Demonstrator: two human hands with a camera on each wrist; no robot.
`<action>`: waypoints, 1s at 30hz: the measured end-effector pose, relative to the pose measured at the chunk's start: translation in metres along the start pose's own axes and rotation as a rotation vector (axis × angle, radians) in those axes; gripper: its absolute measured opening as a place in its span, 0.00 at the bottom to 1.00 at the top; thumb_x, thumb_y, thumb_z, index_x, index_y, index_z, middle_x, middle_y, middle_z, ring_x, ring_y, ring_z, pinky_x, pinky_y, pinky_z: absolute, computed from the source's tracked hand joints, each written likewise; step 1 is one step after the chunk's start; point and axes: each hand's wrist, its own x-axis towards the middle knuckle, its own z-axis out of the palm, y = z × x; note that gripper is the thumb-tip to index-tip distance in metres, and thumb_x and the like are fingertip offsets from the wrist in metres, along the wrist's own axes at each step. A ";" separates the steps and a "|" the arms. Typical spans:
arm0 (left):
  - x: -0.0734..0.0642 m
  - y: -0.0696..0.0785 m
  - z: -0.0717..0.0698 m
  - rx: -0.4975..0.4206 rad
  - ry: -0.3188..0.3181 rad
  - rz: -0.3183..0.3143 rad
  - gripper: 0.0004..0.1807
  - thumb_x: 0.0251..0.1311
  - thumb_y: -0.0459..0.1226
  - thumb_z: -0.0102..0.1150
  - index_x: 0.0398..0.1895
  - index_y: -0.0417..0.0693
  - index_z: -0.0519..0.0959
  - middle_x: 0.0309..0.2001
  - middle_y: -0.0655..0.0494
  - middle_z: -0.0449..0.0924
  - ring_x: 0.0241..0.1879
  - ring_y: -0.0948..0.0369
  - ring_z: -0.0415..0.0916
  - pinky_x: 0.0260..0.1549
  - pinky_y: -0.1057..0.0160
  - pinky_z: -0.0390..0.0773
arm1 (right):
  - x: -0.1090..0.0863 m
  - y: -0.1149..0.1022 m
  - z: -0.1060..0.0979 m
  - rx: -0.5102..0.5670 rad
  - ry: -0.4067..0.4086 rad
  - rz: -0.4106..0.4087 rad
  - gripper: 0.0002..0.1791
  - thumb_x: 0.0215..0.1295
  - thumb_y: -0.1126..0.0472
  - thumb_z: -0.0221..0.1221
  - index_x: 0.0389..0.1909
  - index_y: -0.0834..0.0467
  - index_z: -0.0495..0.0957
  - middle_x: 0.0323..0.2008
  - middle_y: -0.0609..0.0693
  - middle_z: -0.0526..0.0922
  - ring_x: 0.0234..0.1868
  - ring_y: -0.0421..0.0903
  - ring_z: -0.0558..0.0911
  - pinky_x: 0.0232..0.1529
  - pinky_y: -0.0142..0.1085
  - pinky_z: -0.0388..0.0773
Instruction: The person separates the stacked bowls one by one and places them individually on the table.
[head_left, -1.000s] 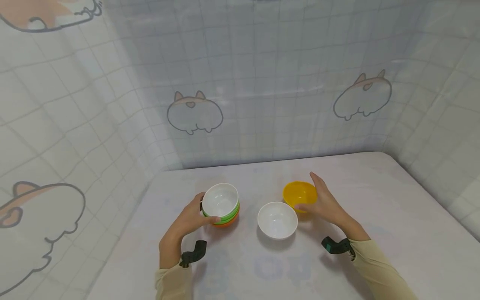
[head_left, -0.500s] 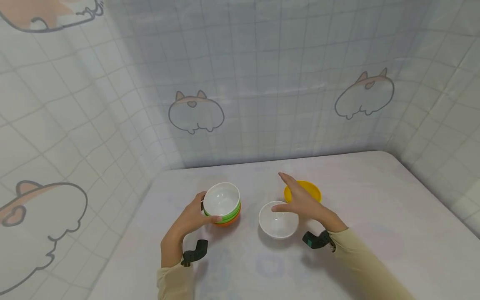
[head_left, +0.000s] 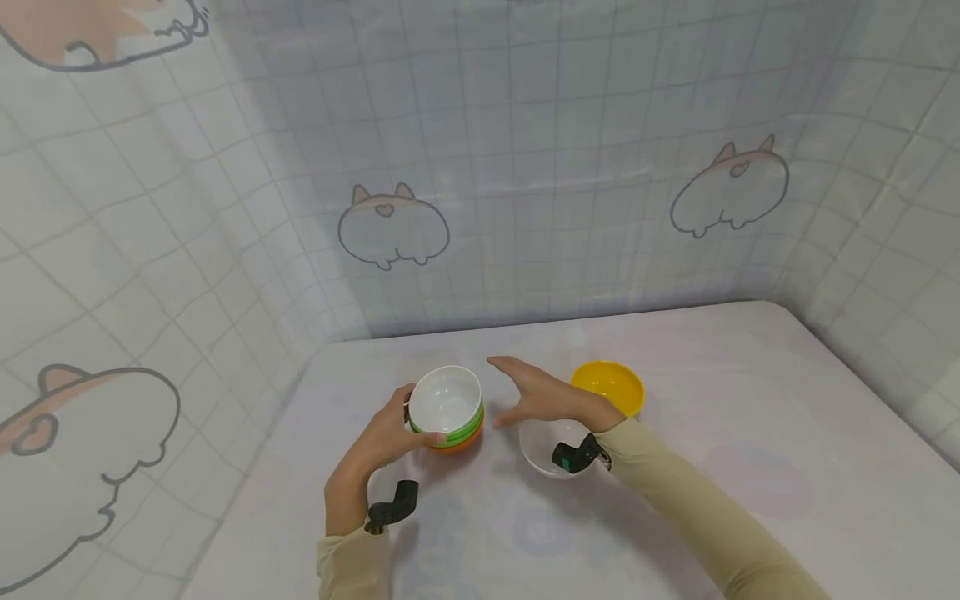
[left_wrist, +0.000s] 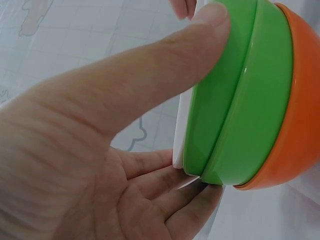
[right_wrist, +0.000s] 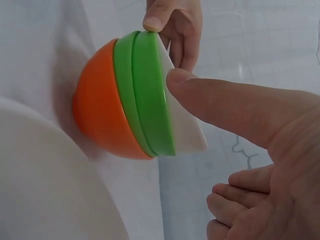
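Note:
My left hand (head_left: pixel 381 435) grips a stack of bowls from its left side, thumb on the near side and fingers around the far side. A white bowl (head_left: pixel 446 398) sits tilted on top, two green bowls (left_wrist: pixel 255 100) are nested below it, and an orange bowl (right_wrist: pixel 102 102) is at the bottom. To the right of the stack is my right hand (head_left: pixel 542 395), thumb and fingers spread apart with nothing between them. In the head view it hovers over a second white bowl (head_left: pixel 534 450) and partly hides it.
A yellow bowl (head_left: pixel 611 383) stands on the table behind the second white bowl, partly covered by the right forearm. The pale tablecloth (head_left: pixel 720 375) meets a grid-patterned sheet (head_left: pixel 540 233) along the back edge.
My right hand has moved left from the yellow bowl, across the second white bowl, to beside the stack. The yellow bowl stays on the table. My left hand keeps its grip in place.

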 end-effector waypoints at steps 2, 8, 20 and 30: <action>0.000 0.000 0.001 0.000 0.002 -0.002 0.55 0.44 0.51 0.76 0.71 0.40 0.55 0.67 0.41 0.62 0.63 0.45 0.64 0.57 0.42 0.68 | 0.005 0.000 0.002 0.010 -0.017 -0.002 0.56 0.52 0.48 0.72 0.74 0.62 0.51 0.73 0.56 0.55 0.72 0.51 0.56 0.69 0.45 0.55; 0.001 -0.001 0.002 -0.016 0.003 0.018 0.55 0.45 0.51 0.76 0.70 0.40 0.55 0.67 0.42 0.63 0.63 0.45 0.65 0.56 0.42 0.69 | 0.018 -0.002 0.009 0.062 -0.039 -0.055 0.58 0.51 0.55 0.74 0.75 0.63 0.46 0.73 0.56 0.55 0.71 0.50 0.59 0.68 0.42 0.57; 0.002 -0.001 0.003 -0.024 0.007 0.038 0.54 0.45 0.50 0.76 0.70 0.40 0.56 0.66 0.42 0.64 0.62 0.45 0.66 0.56 0.42 0.70 | 0.037 -0.014 0.014 0.019 -0.092 -0.027 0.59 0.52 0.50 0.73 0.75 0.62 0.46 0.74 0.56 0.52 0.72 0.50 0.56 0.68 0.45 0.58; 0.004 0.001 0.005 -0.010 0.011 0.026 0.55 0.45 0.50 0.76 0.71 0.39 0.55 0.67 0.41 0.63 0.62 0.45 0.66 0.55 0.42 0.70 | 0.045 -0.010 0.016 0.014 -0.130 0.024 0.60 0.50 0.48 0.73 0.75 0.62 0.45 0.71 0.56 0.59 0.67 0.50 0.64 0.64 0.44 0.64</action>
